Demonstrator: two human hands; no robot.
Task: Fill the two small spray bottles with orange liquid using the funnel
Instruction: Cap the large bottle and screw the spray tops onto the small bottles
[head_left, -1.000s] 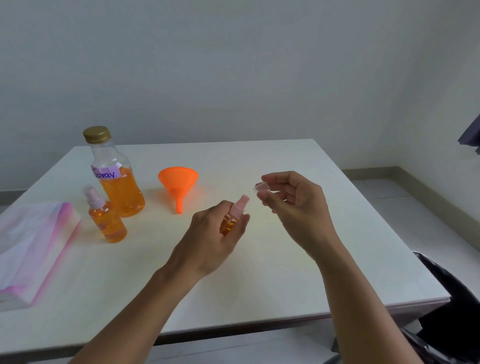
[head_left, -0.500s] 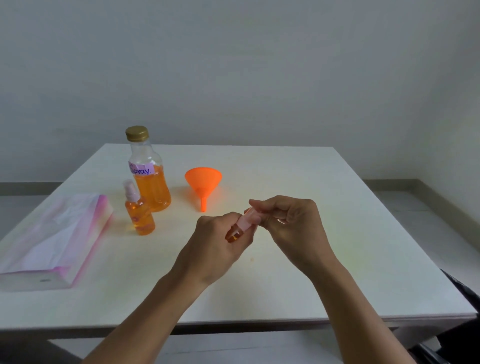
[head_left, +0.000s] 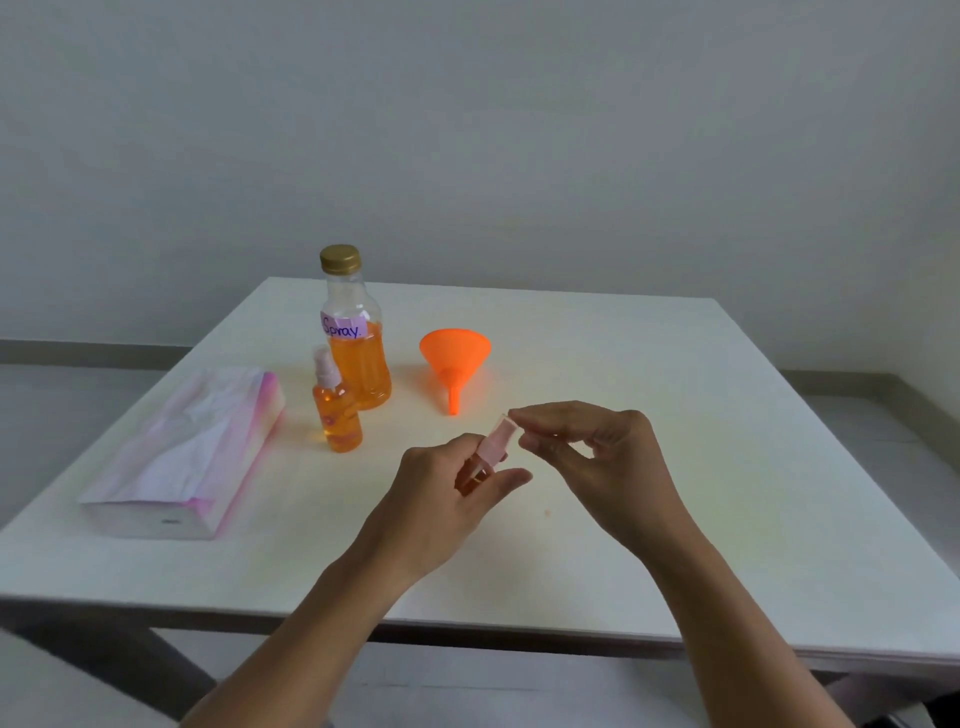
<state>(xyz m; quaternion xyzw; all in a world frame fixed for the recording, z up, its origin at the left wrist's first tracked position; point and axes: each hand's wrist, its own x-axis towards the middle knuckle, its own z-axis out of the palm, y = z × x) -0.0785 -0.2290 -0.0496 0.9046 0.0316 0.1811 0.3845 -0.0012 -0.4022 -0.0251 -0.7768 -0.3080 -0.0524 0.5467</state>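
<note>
Spray bottle (head_left: 467, 480) being held tilted above table (head_left: 675, 389), front centre; left hand (head_left: 441, 499) fingers curling round body, steadying it; right hand (head_left: 597, 457) thumb and forefinger pinching clear cap (head_left: 501, 434) at nozzle, apparently seating it; funnel (head_left: 455, 353) lying idle behind.

Spray bottle (head_left: 492, 451) between hands (head_left: 444, 501) (head_left: 597, 462)

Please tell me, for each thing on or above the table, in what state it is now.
large bottle: upright, gold cap on, about half full of orange liquid.
standing spray bottle: upright, spray head on, nearly full.
held spray bottle: tilted, gripped by left hand, spray head on.
clear cap: seemingly pinched by right hand at that spray head's tip.
funnel: lying on its side, untouched.
tissue pack: lying flat.
</note>
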